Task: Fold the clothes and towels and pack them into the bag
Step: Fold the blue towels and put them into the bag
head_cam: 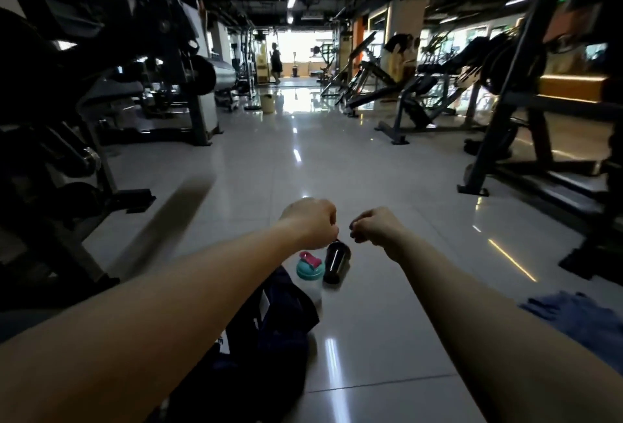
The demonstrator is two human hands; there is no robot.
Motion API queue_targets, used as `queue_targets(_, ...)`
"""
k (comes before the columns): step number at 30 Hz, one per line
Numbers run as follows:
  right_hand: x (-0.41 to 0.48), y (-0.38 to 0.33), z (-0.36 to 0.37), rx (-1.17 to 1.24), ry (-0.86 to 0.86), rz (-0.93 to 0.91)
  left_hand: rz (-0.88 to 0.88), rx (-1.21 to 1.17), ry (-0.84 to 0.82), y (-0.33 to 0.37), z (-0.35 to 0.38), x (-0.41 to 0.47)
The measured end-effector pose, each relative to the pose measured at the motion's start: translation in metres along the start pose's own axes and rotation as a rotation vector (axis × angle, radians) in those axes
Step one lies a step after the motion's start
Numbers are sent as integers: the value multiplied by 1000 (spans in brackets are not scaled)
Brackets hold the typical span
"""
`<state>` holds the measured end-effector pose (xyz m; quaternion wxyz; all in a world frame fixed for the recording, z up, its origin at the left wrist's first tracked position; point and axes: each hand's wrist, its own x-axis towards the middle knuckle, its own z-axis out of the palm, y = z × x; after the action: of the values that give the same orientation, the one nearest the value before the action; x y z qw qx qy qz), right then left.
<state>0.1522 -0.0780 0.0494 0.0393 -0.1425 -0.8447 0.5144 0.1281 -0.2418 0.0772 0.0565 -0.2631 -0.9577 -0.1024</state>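
Both my arms reach straight out over the grey tiled floor. My left hand (pixel 312 223) and my right hand (pixel 376 228) are curled into loose fists, knuckles up, a small gap between them, and I see nothing held in either. A dark navy bag (pixel 269 331) lies on the floor under my left forearm, partly hidden by it. A blue towel (pixel 573 318) lies crumpled on the floor at the right, beside my right forearm.
A clear bottle with a teal and pink lid (pixel 310 269) and a black bottle (pixel 335 262) stand just beyond the bag. Gym machines (pixel 101 92) line the left side and weight frames (pixel 526 112) the right. A person (pixel 276 63) stands far down the aisle.
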Motion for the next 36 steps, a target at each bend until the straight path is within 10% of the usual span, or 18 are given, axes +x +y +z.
queue_targets(18,-100,41,-207,-209,485,382,275,-333,-224,218,68,77)
queue_targets(28,-77,148,-275,-518,516,608,598,-14,-319,301,157,100)
queue_targets(36,-58,324,-248,-697,54,722,647,124,-633,317,278,86)
